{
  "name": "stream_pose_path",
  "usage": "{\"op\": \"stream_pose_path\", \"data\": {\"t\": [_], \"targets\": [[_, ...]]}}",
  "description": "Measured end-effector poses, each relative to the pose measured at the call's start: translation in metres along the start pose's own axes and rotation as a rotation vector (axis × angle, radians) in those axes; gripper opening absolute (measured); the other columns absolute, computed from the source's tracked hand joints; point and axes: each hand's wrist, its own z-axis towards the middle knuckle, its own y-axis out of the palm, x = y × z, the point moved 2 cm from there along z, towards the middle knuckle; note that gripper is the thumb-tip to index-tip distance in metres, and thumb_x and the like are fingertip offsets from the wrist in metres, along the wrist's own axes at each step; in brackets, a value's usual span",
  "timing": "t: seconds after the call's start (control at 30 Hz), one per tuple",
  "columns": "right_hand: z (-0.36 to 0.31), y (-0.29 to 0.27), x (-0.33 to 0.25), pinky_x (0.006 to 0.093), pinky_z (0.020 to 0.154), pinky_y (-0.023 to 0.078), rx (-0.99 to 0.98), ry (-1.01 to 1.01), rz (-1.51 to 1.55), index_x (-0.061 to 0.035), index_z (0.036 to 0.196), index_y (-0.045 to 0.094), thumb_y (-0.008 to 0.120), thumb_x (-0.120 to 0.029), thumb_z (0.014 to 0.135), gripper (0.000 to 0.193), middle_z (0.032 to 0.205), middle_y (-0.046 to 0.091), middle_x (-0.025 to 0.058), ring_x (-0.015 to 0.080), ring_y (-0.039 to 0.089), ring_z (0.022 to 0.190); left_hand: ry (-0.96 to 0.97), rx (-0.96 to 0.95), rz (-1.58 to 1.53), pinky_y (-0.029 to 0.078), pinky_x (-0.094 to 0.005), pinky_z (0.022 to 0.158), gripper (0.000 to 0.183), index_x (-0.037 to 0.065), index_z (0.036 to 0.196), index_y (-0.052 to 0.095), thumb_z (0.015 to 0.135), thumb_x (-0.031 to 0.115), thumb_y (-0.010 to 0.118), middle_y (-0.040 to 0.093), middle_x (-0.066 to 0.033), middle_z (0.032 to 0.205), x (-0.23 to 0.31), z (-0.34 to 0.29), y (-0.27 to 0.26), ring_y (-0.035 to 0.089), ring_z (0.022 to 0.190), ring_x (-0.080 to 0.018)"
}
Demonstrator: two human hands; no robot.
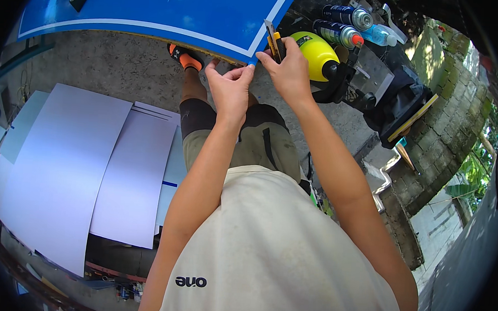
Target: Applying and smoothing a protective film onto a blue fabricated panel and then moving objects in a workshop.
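1. Now, the blue panel (178,8), white-striped, spreads out front above the grey floor (119,58).
2. Left hand (231,92) touches its near right corner; whether that grip pinches, I can't tell.
3. Right hand (292,70) grasps a yellow-and-black utility knife (275,45) beside the corner.
4. Just right, a yellow bottle (309,54); spray cans (342,15) beyond.

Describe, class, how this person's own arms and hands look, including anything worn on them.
The left hand and right hand are both bare, with no gloves, rings or watch visible. The forearms are uncovered too, with no sleeve reaching them. Between the arms shows a cream top with small dark lettering.
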Motion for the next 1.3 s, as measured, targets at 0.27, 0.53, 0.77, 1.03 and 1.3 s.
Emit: {"op": "stream_pose_path", "data": {"t": [0.27, 0.53, 0.77, 1.03, 1.3], "targets": [[0.005, 0.008, 0.003, 0.0373, 0.070, 0.056, 0.005, 0.036, 0.019, -0.0001, 0.100, 0.061, 0.088, -0.015, 0.080, 0.037, 0.083, 0.073, 0.0136, 0.0229, 0.072, 0.074, 0.015, 0.033, 0.051, 0.052, -0.0283, 0.088, 0.086, -0.008, 0.151, 0.018, 0.090, 0.003, 0.078, 0.070, -0.0169, 0.100, 0.007, -0.007, 0.001, 0.066, 0.095, -0.0161], [0.004, 0.009, 0.001, 0.0361, 0.071, 0.056, -0.020, 0.032, 0.052, -0.0006, 0.099, 0.060, 0.087, -0.014, 0.082, 0.035, 0.083, 0.072, 0.0122, 0.0217, 0.070, 0.074, 0.004, 0.023, 0.089, 0.051, -0.0266, 0.084, 0.085, -0.007, 0.152, 0.021, 0.090, 0.005, 0.078, 0.070, -0.0140, 0.098, 0.007, -0.011, -0.010, 0.065, 0.090, -0.0139], [0.003, 0.010, 0.011, 0.0354, 0.072, 0.056, -0.027, 0.043, 0.105, -0.0013, 0.098, 0.060, 0.088, -0.015, 0.082, 0.035, 0.083, 0.072, 0.0115, 0.0205, 0.070, 0.075, 0.013, -0.023, 0.250, 0.053, -0.0257, 0.084, 0.077, -0.004, 0.152, 0.027, 0.093, 0.005, 0.076, 0.070, -0.0102, 0.100, 0.006, -0.028, -0.057, 0.066, 0.089, -0.0119], [0.001, -0.009, 0.016, 0.0354, 0.075, 0.055, 0.021, 0.062, 0.265, 0.0003, 0.102, 0.061, 0.081, -0.017, 0.088, 0.030, 0.086, 0.072, 0.0124, 0.0211, 0.071, 0.080, 0.373, -0.038, 0.748, 0.054, -0.0300, 0.074, 0.050, 0.004, 0.138, 0.054, 0.091, 0.002, 0.072, 0.069, -0.0043, 0.086, 0.015, -0.048, -0.099, 0.066, 0.077, -0.0134], [0.010, 0.000, 0.026, 0.0391, 0.074, 0.054, 0.013, 0.097, 0.157, 0.0030, 0.101, 0.061, 0.077, -0.020, 0.089, 0.030, 0.086, 0.071, 0.0174, 0.0277, 0.072, 0.079, 0.729, -0.307, 1.447, 0.049, -0.0424, 0.076, 0.065, 0.019, 0.148, 0.053, 0.087, 0.004, 0.068, 0.060, -0.0076, 0.088, 0.033, -0.022, -0.041, 0.064, 0.081, -0.0261]]}}
